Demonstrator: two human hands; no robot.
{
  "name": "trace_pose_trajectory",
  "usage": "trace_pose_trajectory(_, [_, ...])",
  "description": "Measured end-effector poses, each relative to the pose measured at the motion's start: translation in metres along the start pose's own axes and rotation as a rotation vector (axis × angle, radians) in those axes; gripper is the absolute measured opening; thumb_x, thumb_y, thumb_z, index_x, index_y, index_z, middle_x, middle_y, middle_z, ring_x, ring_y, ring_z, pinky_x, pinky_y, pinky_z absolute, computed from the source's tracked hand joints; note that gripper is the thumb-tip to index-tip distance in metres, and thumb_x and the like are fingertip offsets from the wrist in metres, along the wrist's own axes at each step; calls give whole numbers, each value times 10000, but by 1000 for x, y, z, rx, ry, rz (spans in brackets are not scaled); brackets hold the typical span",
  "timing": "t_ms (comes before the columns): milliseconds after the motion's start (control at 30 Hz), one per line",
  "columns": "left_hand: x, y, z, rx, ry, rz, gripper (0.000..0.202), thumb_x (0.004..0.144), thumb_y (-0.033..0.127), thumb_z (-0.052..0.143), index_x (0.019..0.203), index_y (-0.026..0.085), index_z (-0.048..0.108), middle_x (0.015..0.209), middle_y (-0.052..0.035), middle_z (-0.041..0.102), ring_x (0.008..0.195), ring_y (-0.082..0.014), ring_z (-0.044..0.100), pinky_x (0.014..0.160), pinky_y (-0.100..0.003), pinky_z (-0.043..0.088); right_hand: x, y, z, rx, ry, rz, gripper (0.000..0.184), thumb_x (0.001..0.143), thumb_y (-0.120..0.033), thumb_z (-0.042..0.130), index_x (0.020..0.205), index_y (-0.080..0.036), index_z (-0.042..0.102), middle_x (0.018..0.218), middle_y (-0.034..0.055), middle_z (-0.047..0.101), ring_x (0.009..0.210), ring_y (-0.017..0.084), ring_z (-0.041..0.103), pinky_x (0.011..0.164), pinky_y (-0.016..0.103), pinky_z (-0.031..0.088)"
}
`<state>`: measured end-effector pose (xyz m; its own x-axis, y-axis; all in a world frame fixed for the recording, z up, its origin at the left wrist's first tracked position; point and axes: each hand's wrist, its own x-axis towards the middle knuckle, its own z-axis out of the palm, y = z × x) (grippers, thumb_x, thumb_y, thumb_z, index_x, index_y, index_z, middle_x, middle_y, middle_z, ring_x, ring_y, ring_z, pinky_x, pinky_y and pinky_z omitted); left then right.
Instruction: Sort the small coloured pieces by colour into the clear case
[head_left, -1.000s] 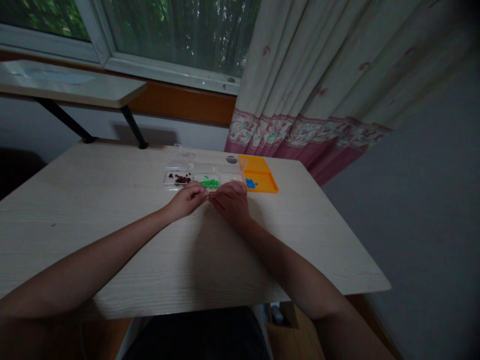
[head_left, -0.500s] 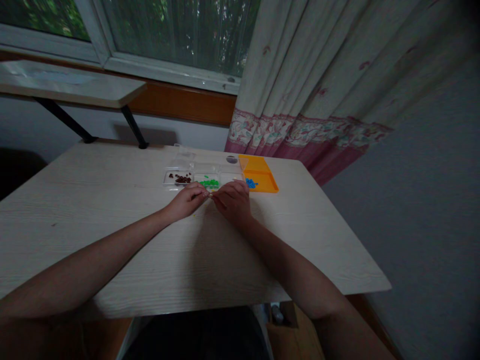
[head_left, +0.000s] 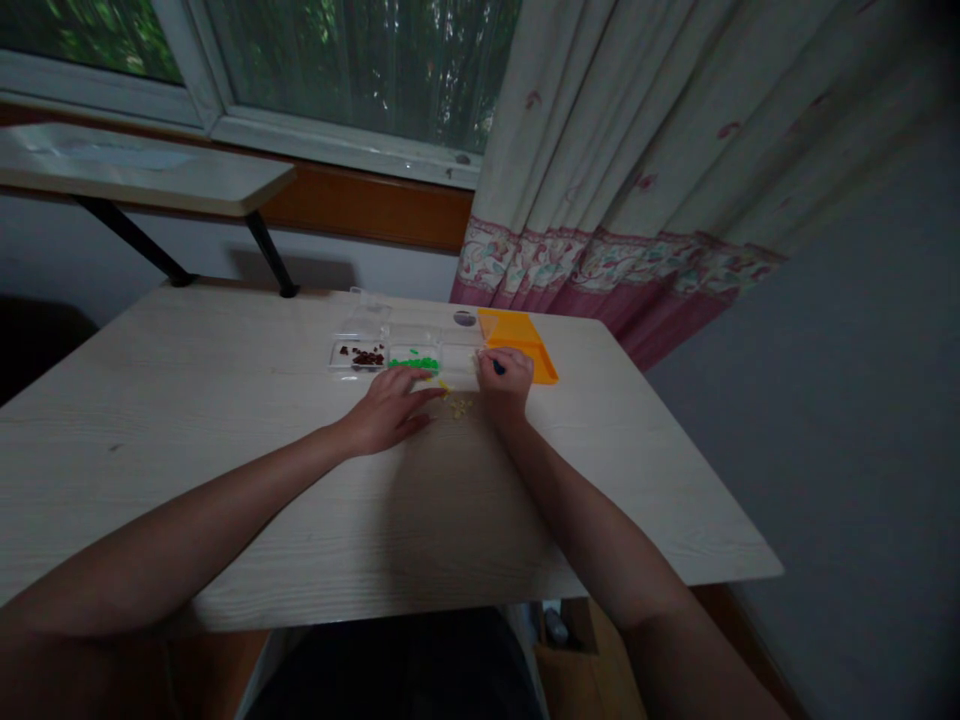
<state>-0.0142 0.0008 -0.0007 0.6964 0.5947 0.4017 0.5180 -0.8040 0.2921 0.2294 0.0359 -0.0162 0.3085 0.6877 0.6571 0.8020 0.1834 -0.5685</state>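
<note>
My left hand [head_left: 386,412] rests low over the table, fingers stretched and apart, its tips beside a small yellow piece [head_left: 443,385]. Several pale yellow bits [head_left: 458,407] lie loose on the table between my hands. My right hand [head_left: 508,385] is closed, fingertips together at the right end of the clear box; what they hold, if anything, is too small to name. A clear open box [head_left: 414,335] holds dark brown pieces [head_left: 367,357] and green pieces [head_left: 414,365] in separate compartments. My right hand covers part of the open orange box [head_left: 544,362].
The pale wooden table [head_left: 300,530] carries a raised shelf [head_left: 150,170] on black legs at the back left. A dark round object [head_left: 464,318] lies behind the boxes. A long curtain [head_left: 600,200] hangs behind the table's right rear corner.
My hands were together at the fingertips; they have parted. The right hand moved right and away to the boxes, the left opened, and the yellow bits now show between them.
</note>
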Motion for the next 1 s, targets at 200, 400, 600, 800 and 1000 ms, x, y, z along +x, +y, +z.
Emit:
trace_pose_trajectory(200, [-1, -3, 8, 73, -58, 50, 467, 955, 441, 480, 1392, 278, 509, 1477, -117, 379, 1369, -326, 320, 1135, -529, 257, -2, -4, 3, -31, -2, -23, 207, 864, -354, 632, 797, -205, 759, 906, 70, 719, 924, 217, 566, 883, 375, 414])
trace_pose_trajectory(400, [0, -4, 8, 87, -70, 58, 443, 963, 441, 462, 1368, 279, 536, 1459, -106, 402, 1347, -324, 337, 1120, -520, 289, -2, -3, 5, -46, -23, -48, 196, 887, -323, 604, 860, -212, 764, 941, 66, 717, 942, 217, 557, 876, 368, 403])
trace_pose_trajectory(600, [0, 1, 1, 47, -46, 57, 336, 942, 408, 514, 1226, 260, 615, 1363, -99, 476, 1281, -298, 404, 1086, -504, 336, -2, -1, 4, -33, -40, -78, 229, 908, -327, 562, 872, -213, 757, 922, 75, 695, 931, 220, 548, 863, 369, 396])
trace_pose_trajectory(800, [1, 3, 0, 34, -11, 47, 381, 902, 346, 577, 1261, 221, 561, 1299, -117, 506, 1232, -295, 443, 1049, -486, 374, -2, 0, 5, 5, -30, -102, 224, 903, -325, 575, 861, -211, 763, 900, 66, 704, 907, 210, 564, 864, 357, 406])
trace_pose_trajectory(1000, [0, 1, 3, 58, 11, 10, 412, 906, 344, 568, 1290, 196, 540, 1282, -131, 516, 1212, -297, 448, 1044, -486, 371, -2, -2, 4, 6, -34, -103, 210, 903, -314, 582, 861, -212, 760, 890, 67, 704, 901, 208, 572, 867, 363, 410])
